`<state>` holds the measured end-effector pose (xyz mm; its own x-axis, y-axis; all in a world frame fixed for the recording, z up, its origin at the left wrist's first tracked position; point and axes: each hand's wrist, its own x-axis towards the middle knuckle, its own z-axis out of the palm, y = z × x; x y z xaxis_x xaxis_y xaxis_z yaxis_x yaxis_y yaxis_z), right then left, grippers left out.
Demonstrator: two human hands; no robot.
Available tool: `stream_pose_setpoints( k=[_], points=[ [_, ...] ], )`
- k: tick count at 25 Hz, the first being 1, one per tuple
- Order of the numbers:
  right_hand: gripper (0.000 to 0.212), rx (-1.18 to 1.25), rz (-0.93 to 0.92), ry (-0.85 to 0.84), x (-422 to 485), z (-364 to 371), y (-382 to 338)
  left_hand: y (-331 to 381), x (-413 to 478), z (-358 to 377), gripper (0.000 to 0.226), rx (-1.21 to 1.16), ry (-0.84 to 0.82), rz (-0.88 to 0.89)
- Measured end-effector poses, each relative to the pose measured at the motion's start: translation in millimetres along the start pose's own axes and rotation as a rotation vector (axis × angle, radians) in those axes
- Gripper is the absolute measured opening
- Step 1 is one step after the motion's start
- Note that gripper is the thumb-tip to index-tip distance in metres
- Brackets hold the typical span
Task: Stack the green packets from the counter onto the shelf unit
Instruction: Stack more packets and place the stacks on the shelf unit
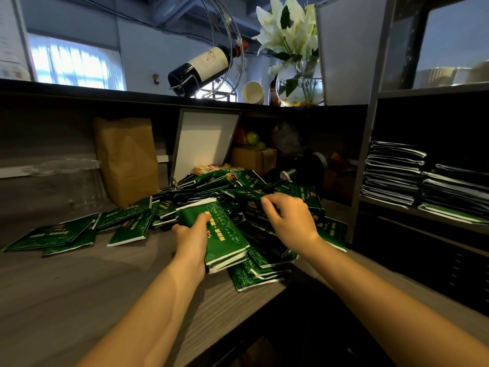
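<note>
Several green packets bundled in left hand grip | right hand pinching pile packet, centre frame | risk: slick bundle fans, slides off tabletop edge

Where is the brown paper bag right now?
In the head view, the brown paper bag stands upright at the back left of the wooden counter, against the back wall, left of the leaning white board.

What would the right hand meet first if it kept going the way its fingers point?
The right hand points forward and down, so it would likely meet the pile of green packets right under its fingers; depth is hard to judge.
</note>
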<state>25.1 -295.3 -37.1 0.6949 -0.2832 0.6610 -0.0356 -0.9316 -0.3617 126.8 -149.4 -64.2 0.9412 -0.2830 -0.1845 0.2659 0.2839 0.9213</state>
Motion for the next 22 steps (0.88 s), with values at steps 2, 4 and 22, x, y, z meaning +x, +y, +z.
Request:
stream_pose_setpoints(
  k=[2, 4, 22],
  points=[
    [0.034, 0.043, -0.088, 0.08, -3.1, 3.1, -12.0, -3.3, -1.0, 4.1, 0.07, 0.031, -0.012, 0.0],
    [0.033, 0.064, -0.168, 0.079, -7.0, 5.3, -22.6, -8.0, 1.7, 7.2, 0.08, 0.028, -0.009, 0.008],
    [0.033, 0.037, 0.238, -0.298, 6.6, -0.9, 15.2, 2.4, 5.4, -5.9, 0.046, -0.08, -0.074, -0.068]
  ],
)
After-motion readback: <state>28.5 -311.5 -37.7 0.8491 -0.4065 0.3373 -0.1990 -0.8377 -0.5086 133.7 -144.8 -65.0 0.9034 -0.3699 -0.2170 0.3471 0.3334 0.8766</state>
